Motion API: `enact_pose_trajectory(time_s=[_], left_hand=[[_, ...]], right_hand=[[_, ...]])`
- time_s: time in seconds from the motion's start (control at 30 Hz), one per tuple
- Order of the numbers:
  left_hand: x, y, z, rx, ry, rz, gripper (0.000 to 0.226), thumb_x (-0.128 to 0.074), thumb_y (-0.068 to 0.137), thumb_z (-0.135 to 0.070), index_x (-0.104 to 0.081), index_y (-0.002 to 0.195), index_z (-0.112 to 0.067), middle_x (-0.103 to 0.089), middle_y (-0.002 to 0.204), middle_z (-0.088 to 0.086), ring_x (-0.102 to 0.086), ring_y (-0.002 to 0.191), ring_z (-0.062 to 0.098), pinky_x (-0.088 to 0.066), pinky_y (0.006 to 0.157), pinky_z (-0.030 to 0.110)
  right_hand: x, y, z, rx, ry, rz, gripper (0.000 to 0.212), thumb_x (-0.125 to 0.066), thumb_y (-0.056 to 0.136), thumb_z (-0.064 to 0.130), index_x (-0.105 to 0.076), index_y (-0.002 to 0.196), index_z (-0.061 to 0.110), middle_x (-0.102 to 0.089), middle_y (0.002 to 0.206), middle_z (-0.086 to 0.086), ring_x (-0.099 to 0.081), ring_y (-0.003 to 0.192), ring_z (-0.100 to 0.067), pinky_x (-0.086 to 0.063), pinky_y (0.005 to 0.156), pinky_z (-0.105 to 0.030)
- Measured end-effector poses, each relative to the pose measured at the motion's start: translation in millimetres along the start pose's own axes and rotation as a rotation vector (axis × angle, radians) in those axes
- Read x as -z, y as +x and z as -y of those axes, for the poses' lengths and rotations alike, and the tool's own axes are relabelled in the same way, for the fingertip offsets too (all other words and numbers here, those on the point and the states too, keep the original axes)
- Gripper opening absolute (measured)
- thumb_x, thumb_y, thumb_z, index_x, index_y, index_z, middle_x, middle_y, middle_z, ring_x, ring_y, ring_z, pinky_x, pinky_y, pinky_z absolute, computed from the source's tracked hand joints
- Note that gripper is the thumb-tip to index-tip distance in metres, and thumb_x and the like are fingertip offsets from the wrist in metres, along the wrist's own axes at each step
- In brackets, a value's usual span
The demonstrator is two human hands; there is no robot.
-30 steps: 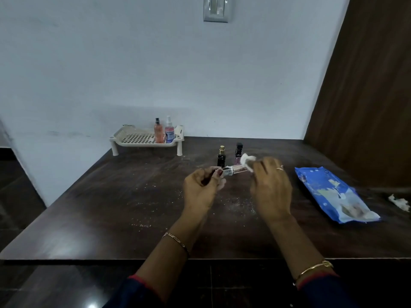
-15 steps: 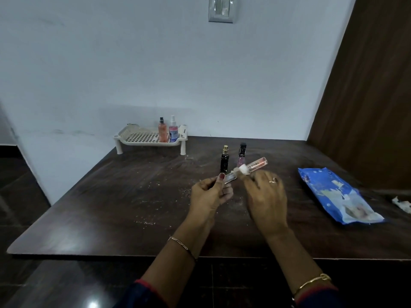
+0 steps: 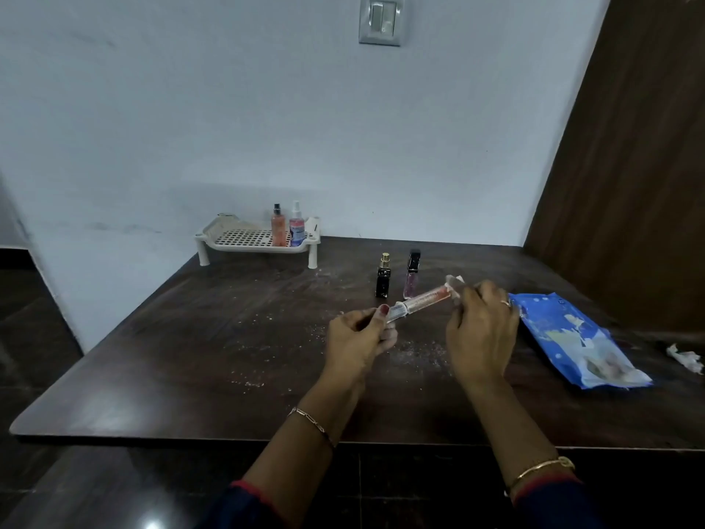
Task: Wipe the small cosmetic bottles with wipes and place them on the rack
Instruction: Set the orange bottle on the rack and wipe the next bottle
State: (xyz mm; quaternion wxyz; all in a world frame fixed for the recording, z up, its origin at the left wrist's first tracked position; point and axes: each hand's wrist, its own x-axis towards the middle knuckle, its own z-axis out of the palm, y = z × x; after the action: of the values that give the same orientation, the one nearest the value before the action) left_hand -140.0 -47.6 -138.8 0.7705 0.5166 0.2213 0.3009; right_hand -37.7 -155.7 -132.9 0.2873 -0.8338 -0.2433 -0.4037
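My left hand (image 3: pixel 360 339) pinches the near end of a slim clear tube with pinkish contents (image 3: pixel 419 302), held slanted above the table. My right hand (image 3: pixel 480 334) holds a small white wipe (image 3: pixel 454 285) wrapped on the tube's far end. Just behind the tube stand a black bottle with a gold cap (image 3: pixel 383 282) and a purple tube with a black cap (image 3: pixel 412 276). A white perforated rack (image 3: pixel 244 238) sits at the far left by the wall, with an orange bottle (image 3: pixel 278 226) and a pink spray bottle (image 3: pixel 296 225) upright on it.
A blue wipes pack (image 3: pixel 572 337) lies right of my right hand. A crumpled used wipe (image 3: pixel 684 358) sits at the far right edge. The dark wooden table (image 3: pixel 190 337) has white specks on it. A wooden panel (image 3: pixel 629 166) rises at the right.
The wipe in my right hand slid in to the tube's middle, then back out to its far end. My left hand stayed on the near end, and the tube came to slant up to the right.
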Motion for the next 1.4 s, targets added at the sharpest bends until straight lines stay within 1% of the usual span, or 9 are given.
enact_pose_trajectory(time_s=[0.07, 0.2, 0.33, 0.5, 0.57, 0.83, 1.13, 1.27, 1.4], left_hand=[[5, 0, -1, -0.03, 0.047, -0.027, 0.019, -0.063, 0.086, -0.016, -0.068, 0.099, -0.002, -0.07, 0.083, 0.01, -0.066, 0.07, 0.011, -0.059, 0.069, 0.023], [12, -2, -2, -0.058, 0.11, -0.049, 0.022, -0.064, 0.085, -0.017, -0.068, 0.101, -0.003, -0.072, 0.089, 0.01, -0.068, 0.075, 0.013, -0.059, 0.072, 0.025], [17, -3, -5, -0.098, 0.155, -0.06, 0.016, -0.064, 0.085, -0.016, -0.069, 0.097, -0.006, -0.072, 0.087, 0.01, -0.069, 0.076, 0.014, -0.059, 0.07, 0.023], [22, 0, -14, -0.181, 0.251, -0.108, 0.003, -0.067, 0.083, -0.016, -0.07, 0.085, -0.015, -0.072, 0.076, 0.008, -0.069, 0.073, 0.018, -0.058, 0.07, 0.026], [23, 0, -18, -0.218, 0.304, -0.135, 0.008, -0.068, 0.082, -0.016, -0.072, 0.088, -0.012, -0.072, 0.076, 0.008, -0.069, 0.071, 0.019, -0.058, 0.07, 0.027], [53, -3, -38, -0.338, 0.39, -0.231, 0.011, -0.071, 0.079, -0.019, -0.072, 0.09, -0.019, -0.073, 0.077, 0.001, -0.071, 0.073, 0.015, -0.058, 0.068, 0.029], [126, 32, -90, -0.513, 0.668, -0.307, 0.017, -0.07, 0.08, -0.017, -0.071, 0.097, -0.013, -0.073, 0.091, -0.002, -0.067, 0.081, 0.004, -0.055, 0.073, 0.017], [144, 70, -127, -0.577, 0.859, -0.403, 0.019, -0.068, 0.083, -0.017, -0.07, 0.1, -0.01, -0.066, 0.095, -0.006, -0.059, 0.083, 0.006, -0.041, 0.061, 0.0], [164, 125, -158, -0.617, 0.977, -0.493, 0.022, -0.07, 0.078, -0.022, -0.069, 0.099, -0.017, -0.073, 0.093, 0.003, -0.068, 0.087, 0.018, -0.049, 0.077, 0.023]], right_hand=[[3, 9, 1, -0.177, 0.144, 0.1, 0.014, -0.061, 0.084, 0.005, -0.068, 0.096, 0.005, -0.061, 0.088, -0.011, -0.058, 0.086, -0.03, -0.044, 0.074, -0.038], [3, 17, 8, -0.745, 0.95, 0.299, 0.014, -0.062, 0.089, 0.012, -0.07, 0.099, 0.01, -0.065, 0.08, 0.004, -0.056, 0.069, -0.002, -0.045, 0.06, -0.011], [1, 12, 7, -0.912, 1.13, 0.401, 0.016, -0.062, 0.087, 0.007, -0.07, 0.101, 0.012, -0.065, 0.078, 0.003, -0.051, 0.065, -0.004, -0.046, 0.053, -0.011], [3, 13, 16, -0.9, 1.27, 0.478, 0.013, -0.059, 0.089, 0.007, -0.07, 0.093, 0.013, -0.066, 0.087, 0.0, -0.056, 0.075, -0.006, -0.053, 0.061, -0.013], [0, 12, 22, -0.887, 1.268, 0.471, 0.01, -0.063, 0.086, 0.005, -0.07, 0.09, 0.01, -0.066, 0.088, -0.003, -0.057, 0.077, -0.009, -0.054, 0.063, -0.014], [-11, 15, 68, -0.995, 1.332, 0.409, 0.012, -0.07, 0.078, -0.002, -0.068, 0.09, -0.001, -0.065, 0.075, -0.006, -0.058, 0.059, -0.01, -0.053, 0.054, -0.013], [-42, 22, 134, -0.86, 1.169, 0.601, 0.012, -0.076, 0.075, 0.007, -0.065, 0.08, 0.004, -0.059, 0.064, -0.003, -0.049, 0.056, -0.009, -0.042, 0.048, -0.017], [-62, 27, 166, -0.861, 1.22, 0.691, 0.01, -0.076, 0.075, 0.009, -0.067, 0.074, 0.008, -0.063, 0.065, -0.006, -0.055, 0.057, -0.014, -0.047, 0.048, -0.017], [-90, 35, 180, -0.836, 1.221, 0.771, 0.011, -0.074, 0.078, 0.01, -0.069, 0.084, 0.001, -0.068, 0.073, -0.014, -0.06, 0.06, -0.018, -0.052, 0.056, -0.022]])
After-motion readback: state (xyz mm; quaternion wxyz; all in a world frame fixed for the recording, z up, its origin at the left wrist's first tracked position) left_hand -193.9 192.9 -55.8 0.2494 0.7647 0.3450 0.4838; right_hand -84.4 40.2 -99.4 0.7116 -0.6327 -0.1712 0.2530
